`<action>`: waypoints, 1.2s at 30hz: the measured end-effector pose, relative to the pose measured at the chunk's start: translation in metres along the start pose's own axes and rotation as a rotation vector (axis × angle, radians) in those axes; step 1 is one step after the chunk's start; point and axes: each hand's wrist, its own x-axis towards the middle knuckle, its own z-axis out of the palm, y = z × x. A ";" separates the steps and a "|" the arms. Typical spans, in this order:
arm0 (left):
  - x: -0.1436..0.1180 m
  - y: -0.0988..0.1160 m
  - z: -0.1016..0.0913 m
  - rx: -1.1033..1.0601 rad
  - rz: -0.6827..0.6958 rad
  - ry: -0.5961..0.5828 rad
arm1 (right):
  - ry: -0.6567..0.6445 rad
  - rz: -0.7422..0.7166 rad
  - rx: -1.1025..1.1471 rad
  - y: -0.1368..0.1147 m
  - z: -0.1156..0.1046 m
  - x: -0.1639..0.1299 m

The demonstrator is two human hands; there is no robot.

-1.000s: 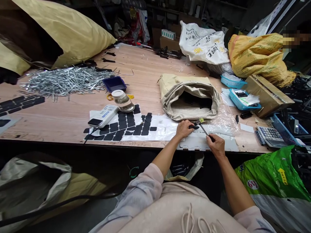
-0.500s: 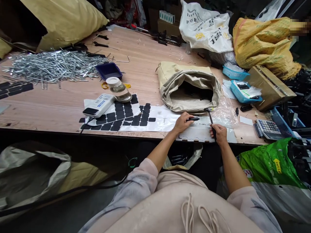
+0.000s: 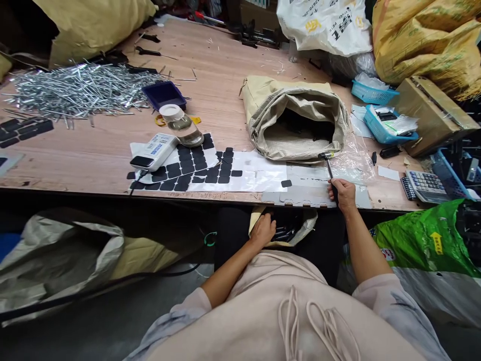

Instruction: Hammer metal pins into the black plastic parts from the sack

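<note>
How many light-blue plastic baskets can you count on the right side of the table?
2 for certain: one small basket far back beside the yellow sack, one nearer, holding papers, left of the cardboard box. Darker blue trays at the right edge are partly cut off, so more may be hidden.

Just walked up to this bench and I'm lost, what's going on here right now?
A person sits at a cluttered wooden workbench. Their right hand grips a small hammer by the handle, its head resting near the open paper sack. Their left hand is below the table edge, reaching into a bag of dark parts. One black pad lies alone on the white sheet before them.
</note>
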 end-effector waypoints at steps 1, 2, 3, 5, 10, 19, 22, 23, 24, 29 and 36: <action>0.002 0.004 -0.003 0.014 -0.029 0.021 | 0.002 -0.002 -0.002 0.001 0.000 0.000; 0.002 0.007 -0.008 0.025 -0.039 0.023 | 0.002 -0.004 -0.004 0.001 0.000 0.000; 0.000 0.011 -0.012 0.032 -0.029 0.000 | 0.000 -0.005 -0.005 0.002 0.000 0.000; -0.006 0.019 -0.022 0.023 0.058 -0.104 | -0.010 -0.008 -0.005 0.004 0.000 0.000; -0.008 0.054 -0.065 -0.177 0.536 -0.343 | -0.020 0.013 0.006 0.008 -0.001 0.000; 0.182 0.148 -0.165 -0.321 0.404 0.517 | -0.007 0.035 0.003 0.009 0.002 -0.001; 0.241 0.154 -0.171 -0.233 0.240 0.568 | 0.003 0.041 0.003 0.009 0.004 -0.001; 0.254 0.153 -0.171 -0.203 0.203 0.527 | 0.003 0.044 0.006 0.009 0.004 -0.002; 0.264 0.153 -0.170 -0.174 0.178 0.483 | 0.003 0.046 0.009 0.008 0.004 -0.002; 0.288 0.146 -0.167 -0.068 0.164 0.416 | 0.004 0.057 0.012 0.005 0.006 -0.003; 0.262 0.138 -0.178 -0.127 0.214 0.393 | 0.009 0.056 0.003 0.003 0.005 -0.003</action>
